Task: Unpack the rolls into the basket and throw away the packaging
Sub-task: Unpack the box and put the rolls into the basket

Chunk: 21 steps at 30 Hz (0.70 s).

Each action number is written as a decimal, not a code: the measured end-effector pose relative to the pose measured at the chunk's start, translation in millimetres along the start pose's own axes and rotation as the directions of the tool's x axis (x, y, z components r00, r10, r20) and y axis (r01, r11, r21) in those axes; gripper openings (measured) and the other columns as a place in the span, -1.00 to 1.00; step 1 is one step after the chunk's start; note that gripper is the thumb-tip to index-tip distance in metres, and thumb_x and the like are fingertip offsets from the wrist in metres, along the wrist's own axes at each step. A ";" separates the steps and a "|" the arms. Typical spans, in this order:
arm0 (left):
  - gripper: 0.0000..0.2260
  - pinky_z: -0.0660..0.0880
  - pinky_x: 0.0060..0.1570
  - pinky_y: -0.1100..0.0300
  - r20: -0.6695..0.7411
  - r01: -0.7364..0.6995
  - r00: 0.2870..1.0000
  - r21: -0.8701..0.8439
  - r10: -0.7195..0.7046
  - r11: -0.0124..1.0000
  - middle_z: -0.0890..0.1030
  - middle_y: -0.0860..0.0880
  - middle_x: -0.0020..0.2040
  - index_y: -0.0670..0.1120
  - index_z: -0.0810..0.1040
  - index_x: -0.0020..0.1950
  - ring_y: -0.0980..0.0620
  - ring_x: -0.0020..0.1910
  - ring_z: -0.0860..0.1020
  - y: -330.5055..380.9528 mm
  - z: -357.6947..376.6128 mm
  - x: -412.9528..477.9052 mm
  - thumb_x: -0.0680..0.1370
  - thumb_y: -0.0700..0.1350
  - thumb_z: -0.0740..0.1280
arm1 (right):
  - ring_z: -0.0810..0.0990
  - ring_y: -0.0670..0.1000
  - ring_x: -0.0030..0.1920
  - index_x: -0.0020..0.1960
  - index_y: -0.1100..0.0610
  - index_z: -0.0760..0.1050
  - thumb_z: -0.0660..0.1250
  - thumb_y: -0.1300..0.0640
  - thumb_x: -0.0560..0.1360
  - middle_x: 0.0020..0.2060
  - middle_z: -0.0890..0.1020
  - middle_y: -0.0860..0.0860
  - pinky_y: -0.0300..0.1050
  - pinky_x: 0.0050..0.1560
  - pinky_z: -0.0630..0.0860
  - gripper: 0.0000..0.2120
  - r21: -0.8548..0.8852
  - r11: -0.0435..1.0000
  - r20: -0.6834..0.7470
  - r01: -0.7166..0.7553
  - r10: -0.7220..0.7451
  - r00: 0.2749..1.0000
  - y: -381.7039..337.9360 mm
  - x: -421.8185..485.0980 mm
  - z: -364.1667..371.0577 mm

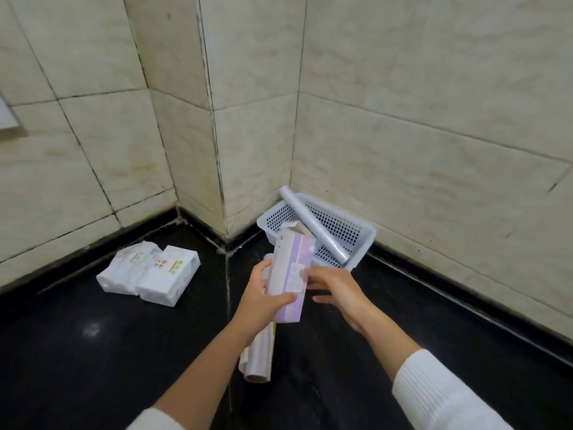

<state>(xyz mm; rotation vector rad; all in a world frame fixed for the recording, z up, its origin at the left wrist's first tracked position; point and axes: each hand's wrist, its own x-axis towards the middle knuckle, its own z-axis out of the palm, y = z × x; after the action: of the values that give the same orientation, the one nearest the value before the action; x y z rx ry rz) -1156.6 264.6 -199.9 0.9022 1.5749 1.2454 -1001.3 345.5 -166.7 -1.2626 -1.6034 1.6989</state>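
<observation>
One roll (pixel 257 356), clear film, lies on the black floor (pixel 93 352). One lilac carton (pixel 290 274), top flap open: left hand (pixel 263 294) grip clasps it, right hand (pixel 338 290) fingers spread, touching its edge. Two tissue packs (pixel 148 273). One perforated basket (pixel 356 234) in the corner holds one roll (pixel 313 226), leaning.

Bare forearms, white ribbed-knit sleeves (pixel 440 395) pushed up both arms.
</observation>
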 end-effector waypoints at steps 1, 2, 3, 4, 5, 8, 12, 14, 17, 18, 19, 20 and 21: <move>-0.35 0.59 0.04 0.02 -0.009 -0.025 1.000 0.039 0.025 0.999 0.57 0.00 0.18 0.25 0.31 0.27 0.05 0.13 0.57 2.1 -3.5 4.1 0.31 -0.10 0.54 | 0.66 0.00 0.09 0.10 0.06 0.63 0.39 -0.03 0.46 -0.02 0.73 -0.02 0.01 0.10 0.57 -0.73 -0.034 0.999 -0.020 0.029 -0.029 0.999 -7.1 4.7 1.0; -0.37 0.57 0.11 -0.01 -0.002 -0.047 0.999 0.090 0.048 0.995 0.57 0.02 0.18 0.20 0.34 0.28 0.05 0.14 0.56 3.8 -7.4 7.8 0.32 -0.10 0.54 | 0.64 0.02 0.10 0.14 0.06 0.60 0.41 -0.07 0.44 0.02 0.71 0.00 0.01 0.10 0.58 -0.67 -0.077 0.995 -0.048 0.063 -0.067 0.997 -15.2 9.0 2.3; -0.39 0.55 0.14 -0.01 0.010 -0.070 0.998 0.144 0.069 0.987 0.57 0.04 0.18 0.16 0.37 0.28 0.05 0.15 0.55 5.0 -12.0 11.1 0.32 -0.10 0.54 | 0.62 0.03 0.12 0.22 0.07 0.54 0.43 -0.10 0.42 0.08 0.67 0.02 0.04 0.13 0.58 -0.57 -0.122 0.988 -0.076 0.092 -0.102 0.992 -23.7 13.2 3.5; -0.42 0.55 0.13 0.02 0.019 -0.090 0.996 0.195 0.088 0.977 0.57 0.07 0.17 0.14 0.39 0.26 0.07 0.16 0.55 5.8 -16.8 13.9 0.32 -0.09 0.54 | 0.60 0.02 0.14 0.29 0.06 0.47 0.45 -0.14 0.40 0.13 0.61 0.02 0.05 0.16 0.57 -0.46 -0.152 0.983 -0.106 0.107 -0.124 0.987 -32.0 17.4 4.3; -0.44 0.55 0.09 0.09 0.021 -0.106 0.994 0.233 0.105 0.967 0.56 0.09 0.16 0.14 0.40 0.25 0.08 0.15 0.54 6.5 -21.7 16.3 0.32 -0.08 0.54 | 0.58 0.01 0.15 0.34 0.05 0.42 0.46 -0.15 0.38 0.15 0.57 0.00 0.04 0.18 0.55 -0.40 -0.163 0.980 -0.135 0.115 -0.138 0.981 -39.7 21.4 5.2; -0.41 0.46 -0.02 0.29 0.014 -0.161 0.986 0.293 0.164 0.943 0.53 0.15 0.14 0.13 0.40 0.26 0.15 0.14 0.50 7.9 -37.0 23.3 0.30 -0.06 0.55 | 0.61 0.02 0.07 0.23 0.08 0.50 0.47 -0.06 0.41 0.10 0.60 0.02 0.00 0.11 0.58 -0.55 -0.145 0.976 -0.200 0.162 -0.189 0.961 -55.9 31.7 8.2; -0.43 0.45 -0.12 0.40 -0.017 -0.193 0.978 0.289 0.207 0.938 0.53 0.26 0.08 0.23 0.42 0.19 0.25 0.09 0.51 3.7 -53.6 30.2 0.26 -0.05 0.56 | 0.55 -0.03 -0.07 0.21 0.07 0.45 0.40 0.23 0.46 0.00 0.54 -0.02 -0.20 -0.10 0.53 -0.65 -0.239 0.931 -0.375 0.276 -0.350 0.858 -63.9 42.4 3.6; -0.44 0.48 -0.11 0.38 -0.027 -0.209 0.973 0.304 0.227 0.930 0.52 0.32 0.06 0.31 0.40 0.15 0.34 0.09 0.49 -1.2 -57.4 31.0 0.27 -0.06 0.55 | 0.49 0.01 0.02 0.28 0.14 0.42 0.36 0.34 0.42 0.06 0.50 0.00 -0.14 0.00 0.47 -0.55 -0.634 0.711 -0.335 0.303 -0.606 0.721 -64.1 42.1 -3.5; -0.44 0.44 -0.11 0.42 -0.036 -0.244 0.962 0.330 0.270 0.912 0.49 0.42 0.07 0.38 0.38 0.11 0.44 0.10 0.44 -7.1 -57.5 31.3 0.30 -0.10 0.52 | 0.54 0.22 0.05 0.15 0.23 0.57 0.31 0.47 0.29 0.05 0.60 0.15 0.11 -0.03 0.47 -0.55 -0.927 0.087 0.162 0.364 -0.784 0.599 -64.3 45.0 -7.0; -0.43 0.43 -0.10 0.44 -0.041 -0.253 0.958 0.337 0.283 0.907 0.49 0.42 0.07 0.39 0.37 0.11 0.44 0.11 0.44 -8.0 -56.7 31.5 0.30 -0.11 0.52 | 0.57 0.21 0.03 0.09 0.21 0.60 0.30 0.44 0.31 0.01 0.63 0.13 0.10 -0.04 0.49 -0.61 -0.912 0.017 0.282 0.411 -0.701 0.654 -64.3 45.6 -5.9; -0.43 0.41 -0.09 0.45 -0.047 -0.264 0.954 0.343 0.297 0.902 0.49 0.41 0.07 0.39 0.37 0.10 0.43 0.11 0.44 -8.8 -55.9 32.1 0.30 -0.12 0.52 | 0.59 0.17 0.01 0.07 0.17 0.62 0.28 0.38 0.37 0.00 0.65 0.09 0.07 -0.02 0.51 -0.68 -0.889 0.063 0.326 0.453 -0.608 0.724 -63.5 45.7 -4.6; -0.42 0.41 -0.07 0.45 -0.053 -0.276 0.948 0.349 0.313 0.896 0.50 0.40 0.07 0.39 0.38 0.11 0.42 0.12 0.45 -9.7 -55.5 33.3 0.30 -0.14 0.52 | 0.60 0.09 -0.01 0.06 0.13 0.63 0.25 0.32 0.44 0.00 0.65 0.04 0.03 0.00 0.52 -0.72 -0.861 0.219 0.286 0.458 -0.537 0.794 -61.7 45.5 -4.0; -0.41 0.40 -0.05 0.45 -0.057 -0.286 0.944 0.357 0.326 0.889 0.50 0.40 0.08 0.39 0.38 0.11 0.41 0.12 0.45 -10.5 -55.2 34.3 0.30 -0.15 0.52 | 0.60 0.01 -0.05 0.05 0.10 0.64 0.23 0.25 0.48 -0.01 0.65 -0.02 -0.04 0.00 0.52 -0.74 -0.808 0.422 0.198 0.411 -0.463 0.864 -61.3 44.8 -3.3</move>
<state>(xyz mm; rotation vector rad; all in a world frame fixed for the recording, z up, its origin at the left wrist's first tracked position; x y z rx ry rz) -1220.1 276.7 -212.8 1.3684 1.8299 1.2746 -1033.8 396.8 -121.2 -1.0478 -2.5660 0.4911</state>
